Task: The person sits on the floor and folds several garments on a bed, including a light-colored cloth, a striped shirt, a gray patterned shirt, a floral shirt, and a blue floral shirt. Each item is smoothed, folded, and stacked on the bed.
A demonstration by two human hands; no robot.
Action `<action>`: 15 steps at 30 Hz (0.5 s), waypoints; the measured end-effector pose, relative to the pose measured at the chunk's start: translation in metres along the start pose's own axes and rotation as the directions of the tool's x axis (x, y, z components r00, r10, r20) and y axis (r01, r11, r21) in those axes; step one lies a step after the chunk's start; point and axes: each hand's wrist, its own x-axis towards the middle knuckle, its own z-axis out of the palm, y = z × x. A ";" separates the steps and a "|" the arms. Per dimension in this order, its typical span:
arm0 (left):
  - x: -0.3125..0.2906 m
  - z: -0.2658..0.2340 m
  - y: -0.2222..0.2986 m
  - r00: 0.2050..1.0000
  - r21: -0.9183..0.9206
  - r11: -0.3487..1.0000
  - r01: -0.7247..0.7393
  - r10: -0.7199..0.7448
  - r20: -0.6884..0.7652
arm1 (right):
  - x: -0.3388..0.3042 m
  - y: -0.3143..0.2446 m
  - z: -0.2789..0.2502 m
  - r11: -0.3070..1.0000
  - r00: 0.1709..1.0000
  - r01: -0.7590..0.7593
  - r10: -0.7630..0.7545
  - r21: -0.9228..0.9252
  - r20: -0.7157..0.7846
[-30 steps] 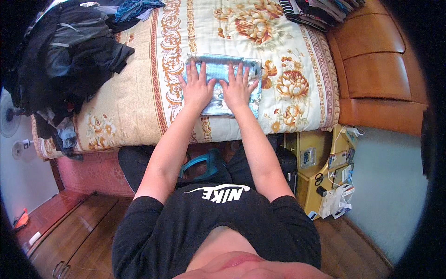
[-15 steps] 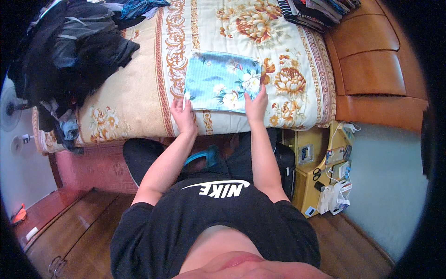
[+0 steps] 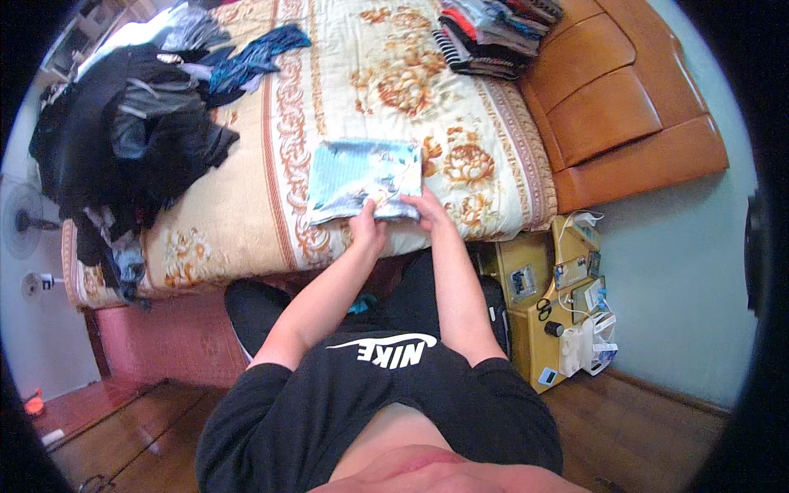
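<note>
A folded light-blue cloth (image 3: 341, 177) with white flowers lies on the bed near its front edge, roughly rectangular. My left hand (image 3: 369, 228) grips the middle of its near edge, thumb on top and the other fingers mostly hidden. At the near right corner, my right hand (image 3: 427, 209) pinches the same cloth, its fingers partly out of sight. The two hands are close together. Under the cloth spreads a cream bedcover (image 3: 296, 90) with orange-brown flowers and patterned bands.
A heap of dark clothes (image 3: 123, 140) covers the bed's left side, with a blue patterned garment (image 3: 255, 59) beside it. Folded clothes (image 3: 493, 37) are stacked at the far right by the brown headboard (image 3: 612, 99). A yellow nightstand (image 3: 538, 337) holds scissors (image 3: 543, 309) and small items.
My left hand has moved right along the near edge, from the cloth's left corner toward its middle. My right hand stays at the right corner. The whole view has shifted.
</note>
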 end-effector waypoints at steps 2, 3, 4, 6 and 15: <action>0.024 -0.009 -0.013 0.940 0.134 0.937 -0.322 0.334 -0.070 | -0.004 0.000 0.008 0.998 0.999 0.016 -0.018 0.057 0.026; 0.018 0.001 -0.012 0.875 0.270 0.861 -0.432 0.472 -0.106 | -0.004 0.004 0.003 0.997 1.000 0.030 -0.031 0.069 0.002; 0.023 0.000 -0.007 0.820 0.306 0.794 -0.524 0.568 -0.069 | -0.005 0.004 0.005 0.997 0.999 0.036 -0.036 0.074 -0.005; 0.026 0.008 0.011 0.777 0.317 0.728 -0.608 0.627 0.050 | -0.001 -0.004 -0.007 1.000 0.996 -0.001 0.000 -0.008 -0.093; 0.025 0.183 0.162 0.870 0.172 0.886 -0.430 0.357 0.340 | 0.052 -0.036 -0.135 -0.056 0.571 -0.386 -0.798 -0.921 -0.190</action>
